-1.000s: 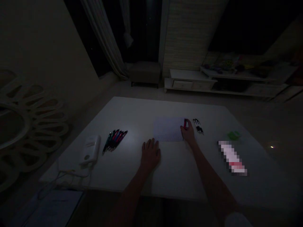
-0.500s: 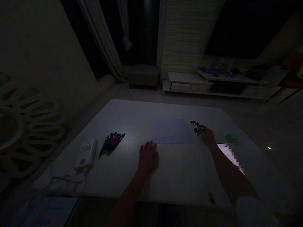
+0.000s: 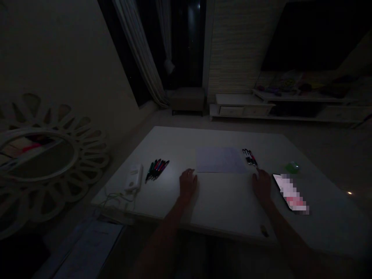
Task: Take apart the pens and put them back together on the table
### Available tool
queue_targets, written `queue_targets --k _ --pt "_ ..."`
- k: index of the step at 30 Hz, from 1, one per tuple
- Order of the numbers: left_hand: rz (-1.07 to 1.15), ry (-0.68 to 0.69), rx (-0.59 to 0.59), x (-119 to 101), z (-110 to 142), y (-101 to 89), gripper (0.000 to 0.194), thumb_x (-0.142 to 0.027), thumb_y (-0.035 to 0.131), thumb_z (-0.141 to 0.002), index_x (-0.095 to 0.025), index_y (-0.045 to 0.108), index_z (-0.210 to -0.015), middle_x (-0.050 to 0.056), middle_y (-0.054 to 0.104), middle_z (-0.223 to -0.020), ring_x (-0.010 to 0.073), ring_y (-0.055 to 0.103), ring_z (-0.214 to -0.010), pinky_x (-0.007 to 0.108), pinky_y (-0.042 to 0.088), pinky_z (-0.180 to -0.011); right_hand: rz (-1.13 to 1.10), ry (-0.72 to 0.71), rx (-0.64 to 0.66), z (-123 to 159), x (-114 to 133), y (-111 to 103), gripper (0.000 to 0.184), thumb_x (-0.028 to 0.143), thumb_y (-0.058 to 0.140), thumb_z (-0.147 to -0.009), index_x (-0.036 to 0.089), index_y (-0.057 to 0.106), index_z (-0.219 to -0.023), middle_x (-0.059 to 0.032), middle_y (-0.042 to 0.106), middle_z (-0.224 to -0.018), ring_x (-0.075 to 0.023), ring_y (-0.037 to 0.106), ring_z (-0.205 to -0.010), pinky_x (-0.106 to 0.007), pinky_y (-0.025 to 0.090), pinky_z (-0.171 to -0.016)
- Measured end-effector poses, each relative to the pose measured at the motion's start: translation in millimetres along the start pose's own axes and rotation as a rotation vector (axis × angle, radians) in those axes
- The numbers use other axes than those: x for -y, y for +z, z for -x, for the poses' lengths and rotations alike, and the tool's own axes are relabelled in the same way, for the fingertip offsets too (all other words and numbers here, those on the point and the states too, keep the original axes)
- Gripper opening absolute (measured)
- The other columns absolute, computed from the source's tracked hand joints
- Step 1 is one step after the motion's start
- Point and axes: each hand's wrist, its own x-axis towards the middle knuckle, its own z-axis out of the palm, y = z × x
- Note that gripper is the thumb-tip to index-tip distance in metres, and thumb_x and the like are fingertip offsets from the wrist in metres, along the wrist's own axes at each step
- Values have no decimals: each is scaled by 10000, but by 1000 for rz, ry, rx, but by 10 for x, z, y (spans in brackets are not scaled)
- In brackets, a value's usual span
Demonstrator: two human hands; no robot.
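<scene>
A sheet of paper [image 3: 221, 159] lies on the white table [image 3: 221, 209]. My left hand [image 3: 188, 184] rests near the sheet's near left corner, fingers loosely bent and holding nothing I can see. On the tabletop just below a short row of pens [image 3: 250, 157] is my right hand [image 3: 262, 186], its thumb apart from the fingers and no pen in it. That row has black-and-white pens and a red one at its right side. Left of the paper lies a larger bunch of coloured pens [image 3: 157, 169], side by side and slanted.
A phone with a lit screen [image 3: 287, 190] lies right of my right hand, a green object [image 3: 292, 167] beyond it. A white box-like device [image 3: 134, 176] with cables stands at the left. A small dark item [image 3: 264, 231] lies by the near edge.
The red pen, in my right hand a second ago, now lies in the right row. My right hand has let go and drawn back toward me. My left hand's fingers look more bent.
</scene>
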Motion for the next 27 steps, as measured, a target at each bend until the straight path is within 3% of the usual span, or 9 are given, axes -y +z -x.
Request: queue_targets --k 5,10,14,18,23,27 --pt "-217 -218 -32 641 -151 -557 212 -186 485 -837 -158 613 -1004 119 583 -1101 246 530 -1056 400 416 -903 -66 -99 10 493 293 -293 401 361 371 -887 147 556 -1170 -170 497 -1205 -283 433 -1155 -466 372 -953" --pt "-384 -302 66 1072 -156 -926 233 -188 494 -826 -93 594 -1014 147 589 -1073 281 565 -951 394 445 -806 -147 -80 11 658 414 -433 381 378 362 -896 153 584 -1110 -162 482 -1193 -276 430 -1147 -455 391 -944" --pt "-397 -325 79 1179 -145 -981 256 -190 388 -871 -78 617 -895 151 616 -938 253 591 -845 367 458 -753 -158 -28 40 623 400 -408 395 396 353 -888 155 593 -1088 -163 477 -1186 -283 428 -1144 -457 385 -961" --pt "-396 -380 175 1219 -195 -994 261 -167 375 -844 -96 627 -837 159 631 -889 249 598 -813 362 468 -709 -155 7 77 614 359 -337 406 401 355 -872 155 602 -1078 -163 476 -1180 -289 436 -1134 -461 398 -951" --pt "-302 -401 226 1190 -330 -1081 238 -148 406 -804 -111 636 -853 154 643 -865 241 606 -821 368 464 -733 -162 9 67 611 338 -310 406 409 353 -867 150 612 -1044 -166 481 -1166 -284 450 -1112 -450 413 -931" --pt "-204 -418 227 1071 -473 -1172 278 -241 417 -837 -102 658 -834 152 650 -828 248 612 -813 351 455 -722 -232 37 27 588 374 -355 405 427 360 -870 158 599 -1056 -157 511 -1145 -273 455 -1115 -456 398 -950"
